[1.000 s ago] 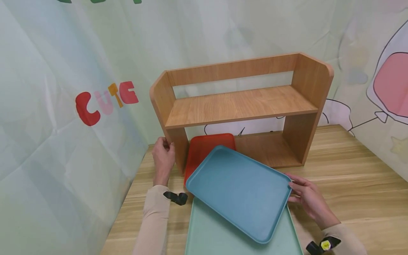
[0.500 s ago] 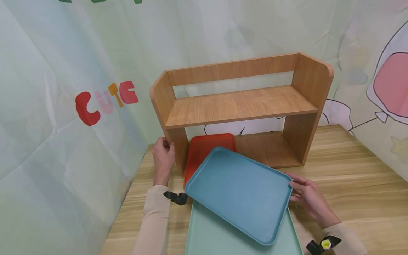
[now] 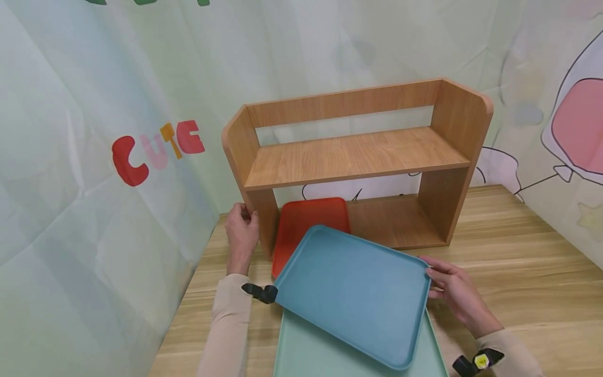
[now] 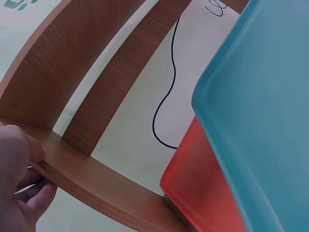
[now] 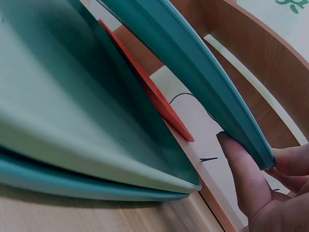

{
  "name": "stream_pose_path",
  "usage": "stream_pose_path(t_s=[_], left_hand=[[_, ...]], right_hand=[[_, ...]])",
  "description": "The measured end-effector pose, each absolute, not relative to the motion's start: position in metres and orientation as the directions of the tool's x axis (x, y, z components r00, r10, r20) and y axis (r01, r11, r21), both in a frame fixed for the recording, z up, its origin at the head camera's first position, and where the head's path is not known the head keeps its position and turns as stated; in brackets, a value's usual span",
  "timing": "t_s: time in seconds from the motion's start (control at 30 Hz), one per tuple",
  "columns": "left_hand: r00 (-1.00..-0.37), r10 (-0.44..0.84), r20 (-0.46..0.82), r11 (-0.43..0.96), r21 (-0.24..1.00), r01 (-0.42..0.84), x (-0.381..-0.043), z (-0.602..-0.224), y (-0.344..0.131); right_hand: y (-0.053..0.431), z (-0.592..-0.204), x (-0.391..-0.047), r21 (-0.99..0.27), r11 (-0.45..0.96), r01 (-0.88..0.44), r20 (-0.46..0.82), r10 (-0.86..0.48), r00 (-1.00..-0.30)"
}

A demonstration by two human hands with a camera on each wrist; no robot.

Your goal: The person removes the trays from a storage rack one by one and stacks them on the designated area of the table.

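My right hand (image 3: 459, 296) pinches the right edge of a blue tray (image 3: 355, 293), near its far corner. Raised and tilted, the tray overlaps a light green tray (image 3: 306, 340) and the near part of a red tray (image 3: 301, 220). The red tray lies at the left of the wooden shelf's lower level. On the left, my left hand (image 3: 242, 233) grips the front edge of the shelf's side panel (image 4: 96, 188), thumb and fingers on either side of it.
The two-level wooden shelf (image 3: 358, 152) stands on the wood-grain table (image 3: 527, 262), near the back curtain (image 3: 330, 47). In the right wrist view, the light green tray rests on another teal tray (image 5: 91, 186). A curtain (image 3: 70, 235) hangs along the left side.
The blue tray has shifted slightly toward me, its far edge lower in view, so more of the red tray shows. My left hand has stayed on the shelf.
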State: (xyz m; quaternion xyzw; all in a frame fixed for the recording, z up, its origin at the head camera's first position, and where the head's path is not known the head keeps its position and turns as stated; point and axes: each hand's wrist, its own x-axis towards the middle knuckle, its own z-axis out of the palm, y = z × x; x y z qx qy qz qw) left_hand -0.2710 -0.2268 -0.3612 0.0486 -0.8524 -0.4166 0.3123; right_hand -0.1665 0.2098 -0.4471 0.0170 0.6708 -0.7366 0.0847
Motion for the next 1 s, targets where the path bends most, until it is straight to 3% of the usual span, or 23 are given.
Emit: stream_pose_path(t_s=[1.0], left_hand=[[-0.782,-0.333,0.527,0.649,0.73,0.216,-0.2705,-0.3619,-0.2262]], right_hand=[[0.2058,-0.4491,-0.1665,-0.988,-0.041,0.146,-0.14,-0.125,-0.982]])
